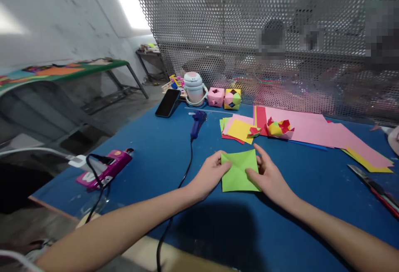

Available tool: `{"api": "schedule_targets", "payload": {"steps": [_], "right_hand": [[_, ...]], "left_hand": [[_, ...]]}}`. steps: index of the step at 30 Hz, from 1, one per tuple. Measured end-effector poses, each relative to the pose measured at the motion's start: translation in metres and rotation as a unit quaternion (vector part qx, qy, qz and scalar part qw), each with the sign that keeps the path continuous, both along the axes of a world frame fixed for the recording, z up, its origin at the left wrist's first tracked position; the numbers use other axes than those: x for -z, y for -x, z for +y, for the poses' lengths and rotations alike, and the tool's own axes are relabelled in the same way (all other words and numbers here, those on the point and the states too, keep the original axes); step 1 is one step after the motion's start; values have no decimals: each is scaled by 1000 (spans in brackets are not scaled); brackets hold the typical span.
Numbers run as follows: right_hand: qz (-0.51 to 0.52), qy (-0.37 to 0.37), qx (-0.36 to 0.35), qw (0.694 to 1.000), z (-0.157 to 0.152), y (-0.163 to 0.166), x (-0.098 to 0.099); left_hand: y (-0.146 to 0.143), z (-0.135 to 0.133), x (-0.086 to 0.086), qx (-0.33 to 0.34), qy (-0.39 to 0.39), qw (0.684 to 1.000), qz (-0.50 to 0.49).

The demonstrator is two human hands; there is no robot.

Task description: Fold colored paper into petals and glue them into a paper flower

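A green square of paper [239,171] lies on the blue table top [156,147], partly folded with a crease across it. My left hand [209,173] pinches its left edge, fingers curled onto the paper. My right hand [268,175] presses on the right side, thumb on the sheet and fingers bent along its edge. Both hands touch the paper at once.
A blue glue gun [197,123] with a black cord lies behind my hands. Sheets of pink, yellow and red paper [305,129], a half-made paper ball [278,127], two paper cubes [224,97], a phone [168,102], a pink power strip [106,169] and a cutter [375,189] surround them. Perforated metal screen behind.
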State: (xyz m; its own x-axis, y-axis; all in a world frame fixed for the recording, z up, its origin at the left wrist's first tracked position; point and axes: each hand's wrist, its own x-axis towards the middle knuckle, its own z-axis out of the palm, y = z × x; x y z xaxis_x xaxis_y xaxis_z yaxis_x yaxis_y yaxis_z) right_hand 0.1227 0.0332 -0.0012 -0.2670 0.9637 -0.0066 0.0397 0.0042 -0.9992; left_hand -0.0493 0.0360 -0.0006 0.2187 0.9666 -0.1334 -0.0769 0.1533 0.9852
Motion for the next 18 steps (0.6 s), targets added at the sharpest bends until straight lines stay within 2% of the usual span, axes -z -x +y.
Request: {"api": "schedule_targets", "payload": {"steps": [6, 12, 18], "right_hand": [[10, -24, 11, 1000, -3, 0, 0], [-32, -57, 28, 997, -3, -2, 3], [-65, -24, 55, 996, 0, -4, -1]], "left_hand": [[-4, -1, 1, -18, 63, 991, -115], [-4, -2, -1, -19, 87, 990, -105], [-4, -4, -2, -7, 76, 991, -106]]}}
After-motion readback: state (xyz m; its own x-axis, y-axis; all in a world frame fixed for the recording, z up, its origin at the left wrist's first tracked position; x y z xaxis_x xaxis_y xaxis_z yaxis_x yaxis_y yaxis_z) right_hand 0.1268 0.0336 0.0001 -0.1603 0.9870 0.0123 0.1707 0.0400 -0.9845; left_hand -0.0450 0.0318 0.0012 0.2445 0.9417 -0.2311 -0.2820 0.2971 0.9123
